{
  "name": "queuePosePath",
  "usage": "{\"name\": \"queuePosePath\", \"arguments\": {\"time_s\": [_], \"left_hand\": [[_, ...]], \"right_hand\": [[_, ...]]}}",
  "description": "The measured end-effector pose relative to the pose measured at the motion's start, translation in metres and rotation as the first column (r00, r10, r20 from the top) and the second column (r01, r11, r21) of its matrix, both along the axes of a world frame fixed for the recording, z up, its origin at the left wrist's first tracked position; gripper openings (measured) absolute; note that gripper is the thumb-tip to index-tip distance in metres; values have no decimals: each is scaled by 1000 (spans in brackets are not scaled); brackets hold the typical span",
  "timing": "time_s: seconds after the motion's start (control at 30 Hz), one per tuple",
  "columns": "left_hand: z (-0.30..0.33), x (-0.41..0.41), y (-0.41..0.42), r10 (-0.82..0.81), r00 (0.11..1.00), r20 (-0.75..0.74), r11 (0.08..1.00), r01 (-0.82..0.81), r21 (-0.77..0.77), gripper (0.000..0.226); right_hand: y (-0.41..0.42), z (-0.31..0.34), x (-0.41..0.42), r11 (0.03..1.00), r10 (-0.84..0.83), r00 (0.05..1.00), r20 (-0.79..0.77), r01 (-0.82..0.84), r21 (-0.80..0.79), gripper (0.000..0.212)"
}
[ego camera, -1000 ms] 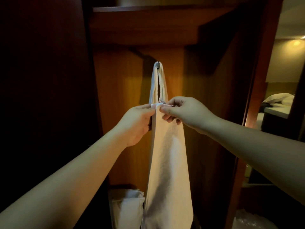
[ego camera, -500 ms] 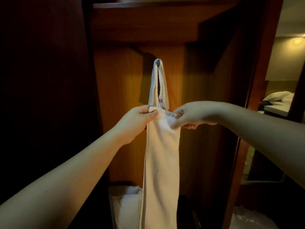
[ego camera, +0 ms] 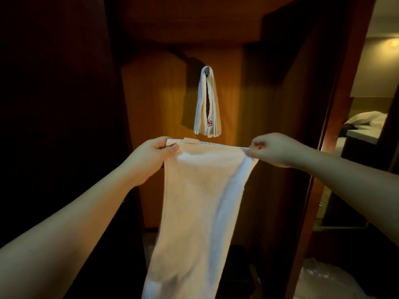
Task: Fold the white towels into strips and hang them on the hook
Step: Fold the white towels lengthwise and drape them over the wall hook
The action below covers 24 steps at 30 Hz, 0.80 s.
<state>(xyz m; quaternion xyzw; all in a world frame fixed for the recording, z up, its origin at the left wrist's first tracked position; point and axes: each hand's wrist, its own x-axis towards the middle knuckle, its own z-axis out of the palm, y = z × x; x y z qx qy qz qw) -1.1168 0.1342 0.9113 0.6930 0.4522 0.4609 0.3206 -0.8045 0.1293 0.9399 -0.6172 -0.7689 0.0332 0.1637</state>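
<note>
The towel (ego camera: 194,203) hangs below the hook (ego camera: 207,70) and nearer the camera, stretched flat by its top edge between the two hands. The left hand (ego camera: 149,157) pinches the towel's upper left corner, thumb on the near face and fingers curled behind. The right hand (ego camera: 274,149) pinches the upper right corner, fingers curled round the hem. The top edge runs nearly level from one hand to the other, with a small tag (ego camera: 191,140) standing up from it just beside the left hand. From that edge the towel drops in a long strip to the bottom of the view, its right border folded inward along a paler band.

On the hook itself a second towel (ego camera: 207,104) hangs doubled over, its ends just above the held towel's top edge and apart from it, with a small red mark near its lower end. The hook is fixed to a wooden panel (ego camera: 155,93). Well to the right of the hook, through a doorway, a bed (ego camera: 367,120) shows.
</note>
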Motion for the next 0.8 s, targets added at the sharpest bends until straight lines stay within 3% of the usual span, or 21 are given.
{"name": "queuePosePath", "arguments": {"time_s": [0.1,0.33,0.43,0.53,0.63,0.8], "left_hand": [[-9,-4,0,52,997,-59,997,-49,61,25],[-17,-10,5,83,995,-53,989,-75,129,20],[-17,-9,6,62,998,8,990,-62,127,20],[-15,-7,6,-18,991,133,997,7,83,22],[-12,0,3,-66,976,210,994,46,101,16],[-16,15,-2,-80,941,329,991,38,132,15]], "right_hand": [[-3,-16,-4,996,36,999,40,-39,75,27],[-8,-9,10,990,138,988,67,-139,13,22],[-7,-11,12,985,152,981,-122,-141,95,25],[-5,-22,10,985,170,901,-399,-141,101,17],[-3,-41,2,959,174,833,-524,-22,283,9],[-6,-66,-18,850,292,620,-728,180,495,23]]}}
